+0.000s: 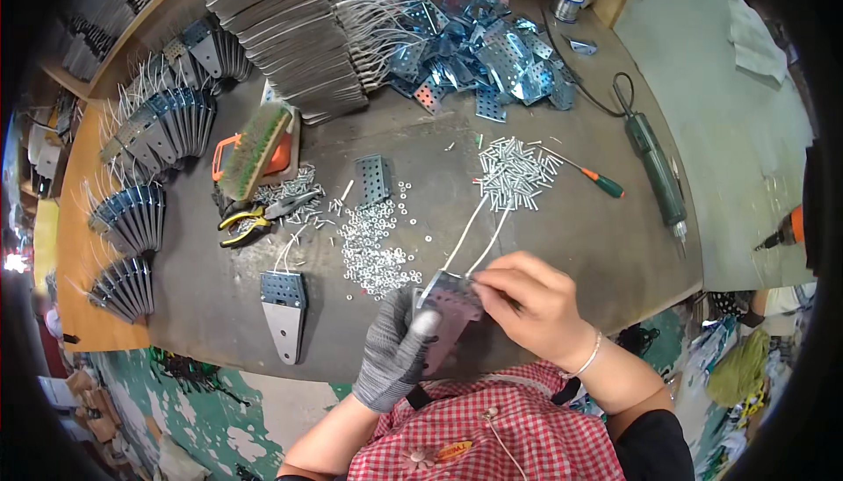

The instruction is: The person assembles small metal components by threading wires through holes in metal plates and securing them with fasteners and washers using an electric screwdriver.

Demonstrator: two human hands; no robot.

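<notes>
My left hand [392, 349], in a grey knit glove, is closed on a tapered metal plate [450, 323] with a perforated piece at its upper end. Two white wires [465, 233] run up from that end toward a heap of screws [516, 174]. At the plate's upper right corner, my bare right hand [531, 297] is pinched; what lies between its fingertips is too small to make out. Left of the glove spreads a pile of small nuts [378, 253]. A similar wired plate [284, 314] with a perforated cover lies further left.
Yellow-handled pliers [248, 225] and a brush [256, 152] lie at left, near fanned rows of wired plates [132, 218]. Stacked plates [285, 33] and loose blue perforated pieces [492, 51] fill the back. An orange screwdriver [604, 184] and a green corded power screwdriver [654, 165] lie at right.
</notes>
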